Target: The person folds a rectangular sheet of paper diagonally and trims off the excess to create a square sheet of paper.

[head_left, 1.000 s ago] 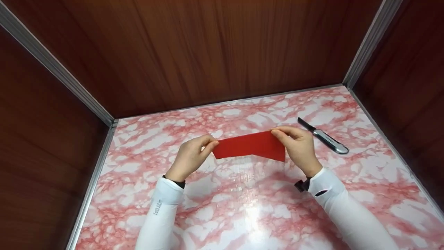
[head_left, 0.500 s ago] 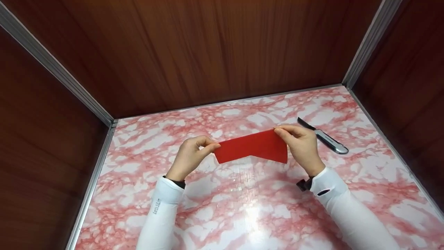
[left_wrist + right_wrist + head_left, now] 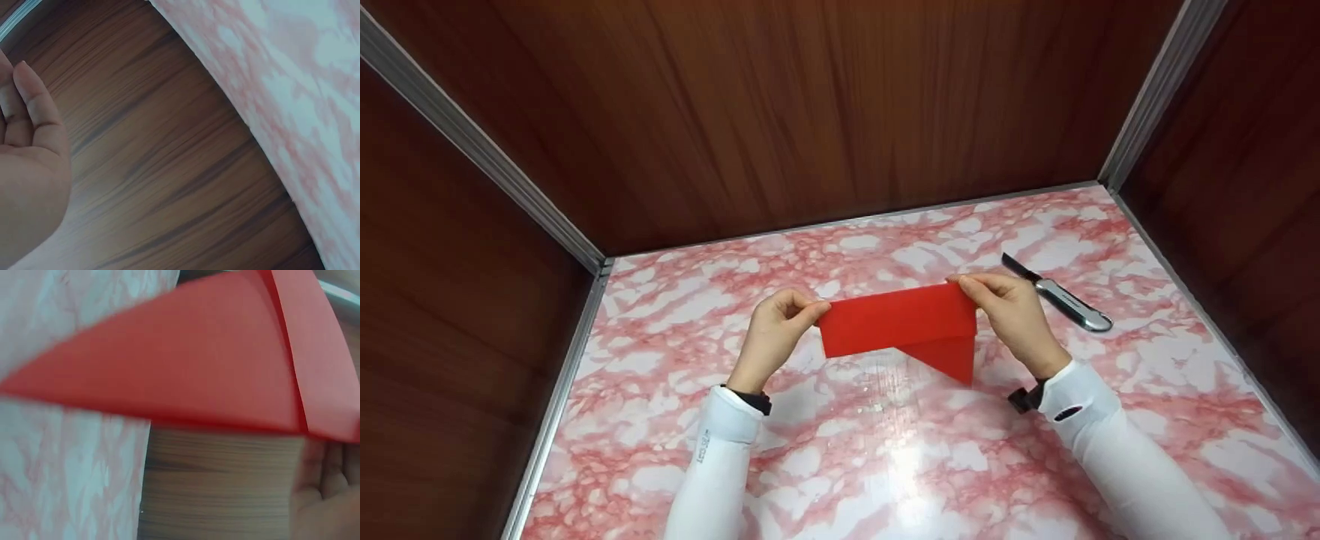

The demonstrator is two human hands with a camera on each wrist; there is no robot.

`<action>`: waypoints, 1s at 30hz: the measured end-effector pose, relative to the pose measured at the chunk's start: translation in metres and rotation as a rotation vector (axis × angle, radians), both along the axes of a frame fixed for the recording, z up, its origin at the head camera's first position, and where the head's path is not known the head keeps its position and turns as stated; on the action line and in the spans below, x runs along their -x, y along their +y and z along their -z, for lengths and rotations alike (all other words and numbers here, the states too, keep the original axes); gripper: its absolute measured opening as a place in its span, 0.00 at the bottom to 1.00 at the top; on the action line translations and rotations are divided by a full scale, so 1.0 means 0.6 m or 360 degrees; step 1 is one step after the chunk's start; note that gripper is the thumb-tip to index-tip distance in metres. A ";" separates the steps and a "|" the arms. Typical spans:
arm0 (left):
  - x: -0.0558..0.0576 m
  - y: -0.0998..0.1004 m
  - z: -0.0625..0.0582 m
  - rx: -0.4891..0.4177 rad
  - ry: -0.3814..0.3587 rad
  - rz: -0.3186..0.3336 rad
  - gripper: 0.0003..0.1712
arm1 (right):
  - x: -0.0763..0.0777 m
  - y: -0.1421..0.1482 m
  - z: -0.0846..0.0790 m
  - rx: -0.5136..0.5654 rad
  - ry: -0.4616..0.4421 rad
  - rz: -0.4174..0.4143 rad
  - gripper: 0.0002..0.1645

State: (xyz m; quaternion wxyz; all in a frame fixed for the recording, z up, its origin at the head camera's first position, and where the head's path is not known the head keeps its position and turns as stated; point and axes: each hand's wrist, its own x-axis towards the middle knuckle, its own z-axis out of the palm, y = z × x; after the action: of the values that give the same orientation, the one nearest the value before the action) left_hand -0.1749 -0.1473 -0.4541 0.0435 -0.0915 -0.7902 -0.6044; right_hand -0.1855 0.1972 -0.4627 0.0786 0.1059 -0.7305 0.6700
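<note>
Between both hands a folded sheet of red paper (image 3: 896, 321) is held up over the table. It shows a long band along the top, with a triangular flap hanging below its right half. My left hand (image 3: 771, 334) pinches the band's upper left corner between thumb and fingers. At the upper right corner my right hand (image 3: 1011, 315) pinches it the same way. In the right wrist view the pointed red paper flap (image 3: 185, 360) fills much of the picture, with part of the right hand (image 3: 332, 495) below it. The left wrist view shows only the left hand's curled fingers (image 3: 39, 107).
A utility knife (image 3: 1069, 304) with a silver-and-black handle and dark blade lies behind the right hand. The pink-and-white marbled table (image 3: 840, 465) is bounded by dark wood panels (image 3: 840, 112) with metal edge strips.
The red paper has tilted, so its front band now shows taller and the triangular flap hangs lower on the right. Both hands keep their pinch and have shifted only slightly.
</note>
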 end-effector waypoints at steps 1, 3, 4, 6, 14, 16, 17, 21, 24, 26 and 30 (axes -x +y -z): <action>0.002 -0.001 0.005 -0.0031 -0.0023 -0.0031 0.14 | 0.003 0.003 0.007 -0.0022 -0.0039 -0.0040 0.17; 0.006 -0.001 0.017 -0.0092 -0.0085 -0.0082 0.13 | 0.002 0.004 0.013 -0.0056 -0.0139 -0.0096 0.19; 0.008 -0.001 0.023 -0.0121 -0.0125 -0.0100 0.13 | 0.003 0.004 0.018 -0.0059 -0.0179 -0.0114 0.19; 0.012 -0.001 0.036 -0.0159 -0.0216 -0.0122 0.14 | 0.005 0.005 0.028 -0.0069 -0.0241 -0.0128 0.19; 0.027 -0.010 0.098 0.0061 -0.0475 -0.0142 0.17 | 0.025 -0.003 0.085 -0.0345 -0.0456 -0.0189 0.14; 0.028 -0.013 0.114 0.0164 -0.0500 -0.0154 0.18 | 0.030 -0.006 0.099 -0.0434 -0.0479 -0.0219 0.13; 0.029 -0.015 0.121 0.0209 -0.0507 -0.0158 0.18 | 0.033 -0.008 0.106 -0.0453 -0.0490 -0.0238 0.12; 0.029 -0.019 0.143 0.0354 -0.0543 -0.0180 0.17 | 0.043 -0.013 0.129 -0.0560 -0.0538 -0.0266 0.10; 0.027 -0.019 0.155 0.0492 -0.0547 -0.0203 0.16 | 0.050 -0.015 0.141 -0.0705 -0.0535 -0.0223 0.08; 0.026 -0.017 0.161 0.0592 -0.0549 -0.0222 0.16 | 0.053 -0.016 0.148 -0.0801 -0.0531 -0.0203 0.07; 0.024 -0.012 0.170 0.0773 -0.0522 -0.0253 0.15 | 0.056 -0.018 0.155 -0.0921 -0.0546 -0.0177 0.07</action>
State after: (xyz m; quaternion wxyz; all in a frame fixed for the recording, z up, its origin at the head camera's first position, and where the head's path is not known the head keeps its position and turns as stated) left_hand -0.1895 -0.1545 -0.5564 -0.0608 0.0616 -0.9128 -0.3992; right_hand -0.2193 0.1865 -0.5557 -0.1153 0.0492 -0.8861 0.4462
